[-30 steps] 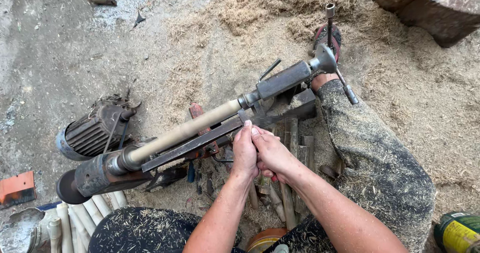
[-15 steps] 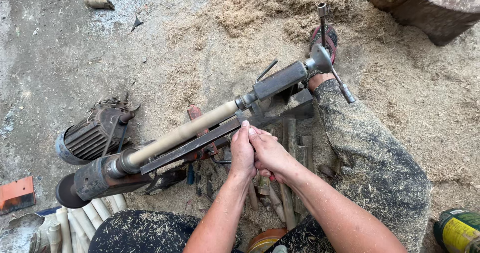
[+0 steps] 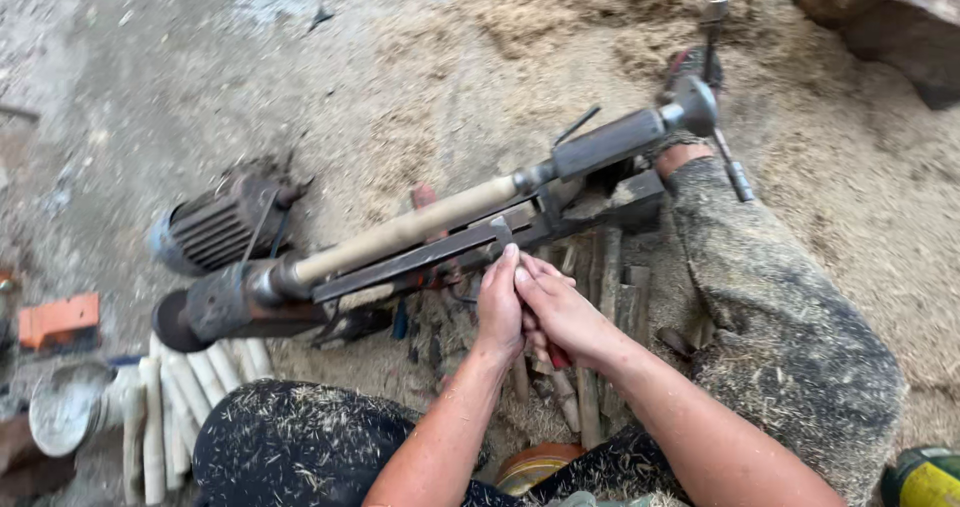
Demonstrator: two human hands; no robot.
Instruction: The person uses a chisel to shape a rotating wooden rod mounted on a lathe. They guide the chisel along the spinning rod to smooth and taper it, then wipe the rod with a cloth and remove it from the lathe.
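Note:
A pale wooden rod is mounted in a small floor lathe, between a dark headstock at the left and a grey tailstock at the upper right. My left hand and my right hand are pressed together on a turning chisel. Its metal tip rests on the flat steel tool rest just below the rod. The chisel's handle is mostly hidden inside my hands.
An electric motor sits behind the lathe at left. Several turned white rods lie at lower left beside a metal can. Sawdust covers the ground. My legs flank the lathe. An orange block lies far left.
Both hands have stayed clasped on the chisel at the tool rest. The camera view has shifted slightly downward and to the right.

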